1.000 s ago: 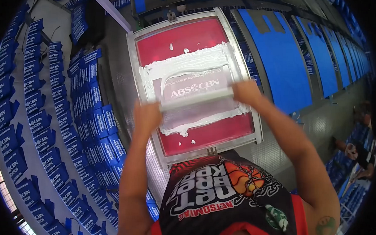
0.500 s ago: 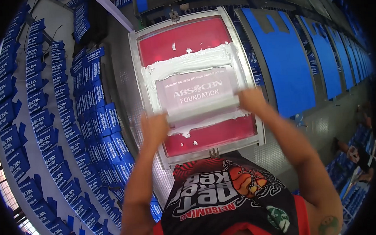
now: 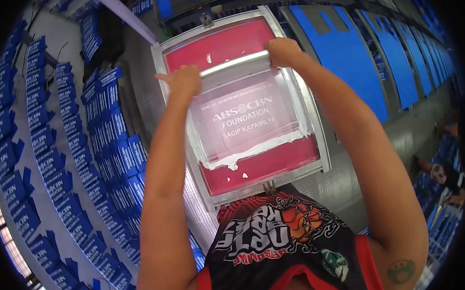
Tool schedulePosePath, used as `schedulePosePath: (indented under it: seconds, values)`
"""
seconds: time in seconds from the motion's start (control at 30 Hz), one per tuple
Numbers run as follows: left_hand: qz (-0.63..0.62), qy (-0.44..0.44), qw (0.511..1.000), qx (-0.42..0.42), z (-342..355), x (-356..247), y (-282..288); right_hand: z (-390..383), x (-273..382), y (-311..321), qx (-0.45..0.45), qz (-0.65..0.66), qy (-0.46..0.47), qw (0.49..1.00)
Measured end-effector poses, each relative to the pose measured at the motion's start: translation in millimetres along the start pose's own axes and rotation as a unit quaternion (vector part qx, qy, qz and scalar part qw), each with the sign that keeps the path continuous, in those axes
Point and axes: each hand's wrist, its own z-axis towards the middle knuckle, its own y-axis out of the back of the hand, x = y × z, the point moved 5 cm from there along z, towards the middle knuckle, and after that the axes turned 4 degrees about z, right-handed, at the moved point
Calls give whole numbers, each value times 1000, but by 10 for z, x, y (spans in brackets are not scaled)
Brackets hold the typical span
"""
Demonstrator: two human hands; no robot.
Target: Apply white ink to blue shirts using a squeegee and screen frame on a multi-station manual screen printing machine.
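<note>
A long squeegee (image 3: 235,63) with a pale metal handle lies across the far part of a screen printing frame (image 3: 318,141). My left hand (image 3: 184,80) grips its left end, thumb stuck out sideways. Around its right end my right hand (image 3: 284,52) is closed. Inside the metal frame, the mesh has red areas (image 3: 262,168) at both ends and a see-through printed design (image 3: 244,113) in the middle. White ink (image 3: 264,150) is smeared in a ridge along the near side of the design. The squeegee's blade edge is hidden.
Rows of blue printed pieces (image 3: 50,168) hang or stand on the left. On the right, flat blue cut pieces (image 3: 343,62) lie on grey boards along a long table (image 3: 342,163). Another person (image 3: 441,175) is at the far right edge.
Both hands have pushed the squeegee away from me, from the near part of the screen to the far part. The middle of the design, covered before, now shows.
</note>
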Motion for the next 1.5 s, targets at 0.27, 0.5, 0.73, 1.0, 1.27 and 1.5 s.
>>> schedulePosePath:
  seconds: [0.27,0.5,0.73,1.0,1.27,1.5]
  values:
    - [-228,-242,942,-43,212,-212,320,-2561,643,-1576,335,474,2,815]
    - [-175,-175,962,-115,217,-466,285,-3287,1100,-2593,209,685,-211,666]
    - [-140,-179,967,-114,159,-613,353,-3491,1029,-1884,162,690,-153,689]
    - [-131,-147,972,-127,-19,-717,256,-3415,1040,-2196,108,684,-148,706]
    - [-72,-148,968,-189,-1058,-855,-466,-3293,1085,-2551,56,677,-129,723]
    - [-156,-167,948,-221,-2606,-1382,-1045,-3235,1020,-2641,41,657,-127,742]
